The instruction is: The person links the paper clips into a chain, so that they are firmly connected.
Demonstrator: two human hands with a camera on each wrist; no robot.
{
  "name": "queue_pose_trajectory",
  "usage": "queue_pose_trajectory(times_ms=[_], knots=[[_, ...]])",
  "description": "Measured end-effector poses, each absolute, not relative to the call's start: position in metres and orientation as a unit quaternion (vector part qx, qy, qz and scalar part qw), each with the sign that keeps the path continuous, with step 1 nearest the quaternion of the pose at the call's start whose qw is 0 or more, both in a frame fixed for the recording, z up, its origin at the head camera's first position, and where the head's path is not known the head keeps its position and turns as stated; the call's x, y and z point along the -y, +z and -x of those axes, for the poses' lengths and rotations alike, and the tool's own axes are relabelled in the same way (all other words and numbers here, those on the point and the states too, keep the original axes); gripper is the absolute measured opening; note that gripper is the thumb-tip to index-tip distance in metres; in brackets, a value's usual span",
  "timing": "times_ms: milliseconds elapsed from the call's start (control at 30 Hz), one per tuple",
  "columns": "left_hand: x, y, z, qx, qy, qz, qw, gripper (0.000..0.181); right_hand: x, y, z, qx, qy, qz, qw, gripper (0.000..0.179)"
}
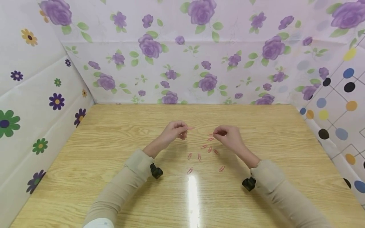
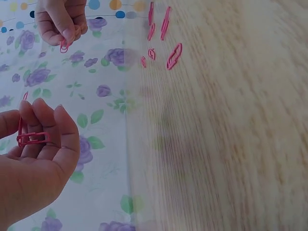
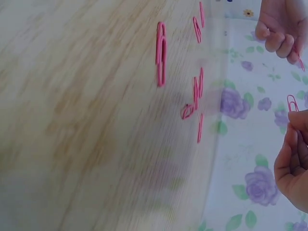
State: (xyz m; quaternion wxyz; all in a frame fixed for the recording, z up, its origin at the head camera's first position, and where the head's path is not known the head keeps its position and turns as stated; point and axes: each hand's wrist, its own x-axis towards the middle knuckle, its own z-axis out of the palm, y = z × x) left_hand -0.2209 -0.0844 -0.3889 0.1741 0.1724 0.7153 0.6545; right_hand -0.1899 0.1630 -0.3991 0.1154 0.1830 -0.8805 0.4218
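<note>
Two hands point(image 1: 173, 131) point(image 1: 229, 138) — both pinching pink paperclips point(image 1: 191, 128) point(image 3: 291, 102) — hover above a wood-grain table point(image 1: 85, 164) before flowered sheeting point(image 1: 176, 60).

Left grip point(image 1: 174, 131), right grip point(image 1: 229, 136) curled

Right hand point(image 3: 294, 168) cropped by its wrist view's edge, held paperclip point(image 3: 292, 103) partly hidden, tabletop point(image 3: 72, 130) blurred

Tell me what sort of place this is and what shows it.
Probably a small indoor tabletop workspace, perhaps a screened-off booth: a wood-grain table with pink paper clips on it, a purple-flowered covering behind, a daisy-patterned covering on the left and a dotted covering on the right.
</note>
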Motion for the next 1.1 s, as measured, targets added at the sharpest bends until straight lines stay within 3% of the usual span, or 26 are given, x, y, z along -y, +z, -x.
queue_pose_trajectory(times_ms=[500, 1100], knots=[[0.080, -0.390, 0.225, -0.681, 0.687, -0.151, 0.202, 0.020, -0.140, -0.404, 0.198, 0.835, 0.451, -0.214, 0.232, 0.006], [0.068, -0.393, 0.223, -0.687, 0.678, -0.160, 0.205, 0.019, -0.124, -0.404, 0.202, 0.820, 0.451, -0.243, 0.254, 0.009]])
